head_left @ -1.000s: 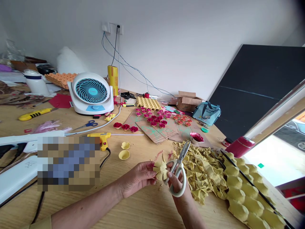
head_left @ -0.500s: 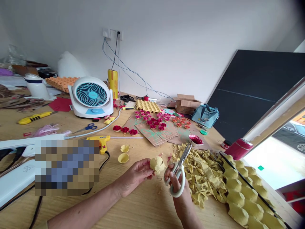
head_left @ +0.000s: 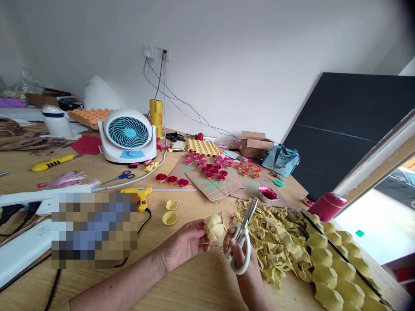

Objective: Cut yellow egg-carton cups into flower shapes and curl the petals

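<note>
Between the thumb and fingers of my left hand (head_left: pixel 189 241) is a pale yellow egg-carton flower (head_left: pixel 214 227), its slit petals facing me. My right hand (head_left: pixel 243 255) grips white-handled scissors (head_left: pixel 245 235) by the loops; their blades point up and away, apart from the flower. Beyond my left hand, a yellow paper cup (head_left: pixel 169 217) and a small yellow cut flower (head_left: pixel 172 204) stand on the table. A heap of torn yellow carton scraps (head_left: pixel 279 246) lies right of the scissors.
At the right edge is a yellow egg tray (head_left: pixel 327 272) with a red can (head_left: pixel 327 206) behind it. Red painted flowers (head_left: pixel 210 170) sit on cardboard near a bowl of red paint (head_left: pixel 268 194). A yellow glue gun (head_left: pixel 142 196), a fan (head_left: pixel 128 136) and a power strip (head_left: pixel 48 196) are leftward.
The flower has been turned in my left hand, so its rounded, slit side now shows. My left fingers have spread a little. The scissors stay in my right hand, and the view has shifted slightly.
</note>
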`<state>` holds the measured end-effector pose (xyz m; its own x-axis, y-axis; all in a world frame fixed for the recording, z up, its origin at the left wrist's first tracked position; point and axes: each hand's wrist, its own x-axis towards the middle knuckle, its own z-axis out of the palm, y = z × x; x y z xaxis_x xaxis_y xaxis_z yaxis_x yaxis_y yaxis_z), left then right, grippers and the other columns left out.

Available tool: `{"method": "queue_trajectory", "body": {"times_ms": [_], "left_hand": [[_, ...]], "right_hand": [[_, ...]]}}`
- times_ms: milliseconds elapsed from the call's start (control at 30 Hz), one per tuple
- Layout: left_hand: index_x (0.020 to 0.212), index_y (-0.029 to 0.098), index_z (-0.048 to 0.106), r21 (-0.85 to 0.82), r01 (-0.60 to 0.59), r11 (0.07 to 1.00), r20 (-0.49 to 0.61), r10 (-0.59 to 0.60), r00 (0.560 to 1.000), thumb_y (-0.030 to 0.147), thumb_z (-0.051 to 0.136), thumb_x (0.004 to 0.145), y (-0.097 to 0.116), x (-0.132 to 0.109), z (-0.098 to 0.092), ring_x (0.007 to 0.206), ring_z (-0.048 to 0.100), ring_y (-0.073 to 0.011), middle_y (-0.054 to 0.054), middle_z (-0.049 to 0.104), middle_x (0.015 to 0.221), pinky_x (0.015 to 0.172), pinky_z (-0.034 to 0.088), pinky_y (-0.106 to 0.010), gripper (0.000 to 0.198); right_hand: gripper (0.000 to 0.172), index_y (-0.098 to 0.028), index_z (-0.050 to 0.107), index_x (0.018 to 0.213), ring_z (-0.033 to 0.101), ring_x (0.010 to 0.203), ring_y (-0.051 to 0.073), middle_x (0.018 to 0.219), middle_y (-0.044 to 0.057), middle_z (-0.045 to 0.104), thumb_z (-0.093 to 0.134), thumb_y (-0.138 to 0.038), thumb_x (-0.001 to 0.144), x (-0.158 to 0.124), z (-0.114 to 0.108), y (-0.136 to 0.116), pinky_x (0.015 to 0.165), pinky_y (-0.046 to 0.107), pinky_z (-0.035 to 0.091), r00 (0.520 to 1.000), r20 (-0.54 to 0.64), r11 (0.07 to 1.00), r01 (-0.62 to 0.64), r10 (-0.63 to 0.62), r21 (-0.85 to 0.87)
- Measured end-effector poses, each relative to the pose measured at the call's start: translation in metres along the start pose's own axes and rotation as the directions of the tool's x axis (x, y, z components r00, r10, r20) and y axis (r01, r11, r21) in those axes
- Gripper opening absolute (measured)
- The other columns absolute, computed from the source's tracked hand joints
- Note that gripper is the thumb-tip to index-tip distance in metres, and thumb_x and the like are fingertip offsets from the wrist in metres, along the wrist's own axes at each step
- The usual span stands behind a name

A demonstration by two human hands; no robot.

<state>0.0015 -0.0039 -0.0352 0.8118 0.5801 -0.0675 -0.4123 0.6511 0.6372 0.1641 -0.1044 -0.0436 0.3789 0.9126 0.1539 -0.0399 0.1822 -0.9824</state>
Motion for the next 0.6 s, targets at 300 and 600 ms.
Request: {"method": "queue_trajectory", "body": {"times_ms": [300, 600], "left_hand": [[0.093, 0.014, 0.074, 0.365, -0.143, 0.92, -0.024, 0.163, 0.986, 0.031, 0.08, 0.074, 0.005, 0.002, 0.003, 0.073, 0.054, -0.0107, -0.002, 0.067, 0.082, 0.071, 0.041, -0.023, 0.025], [0.083, 0.014, 0.069, 0.658, -0.206, 0.724, -0.082, 0.341, 0.936, 0.037, 0.077, 0.072, 0.018, 0.005, 0.006, 0.072, 0.058, -0.0142, -0.002, 0.067, 0.076, 0.072, 0.045, -0.026, 0.026]], "right_hand": [[0.038, -0.021, 0.06, 0.104, 0.05, 0.071, 0.017, 0.075, 0.001, 0.058, 0.064, -0.055, 0.087, -0.002, 0.001, -0.001, 0.07, 0.031, 0.043, 1.0, -0.003, 1.0, -0.01, 0.01, -0.008], [0.035, -0.022, 0.059, 0.104, 0.047, 0.071, 0.015, 0.077, 0.0, 0.056, 0.064, -0.053, 0.089, -0.002, 0.001, 0.002, 0.068, 0.028, 0.042, 0.999, 0.027, 0.997, -0.047, 0.046, 0.06]]}}
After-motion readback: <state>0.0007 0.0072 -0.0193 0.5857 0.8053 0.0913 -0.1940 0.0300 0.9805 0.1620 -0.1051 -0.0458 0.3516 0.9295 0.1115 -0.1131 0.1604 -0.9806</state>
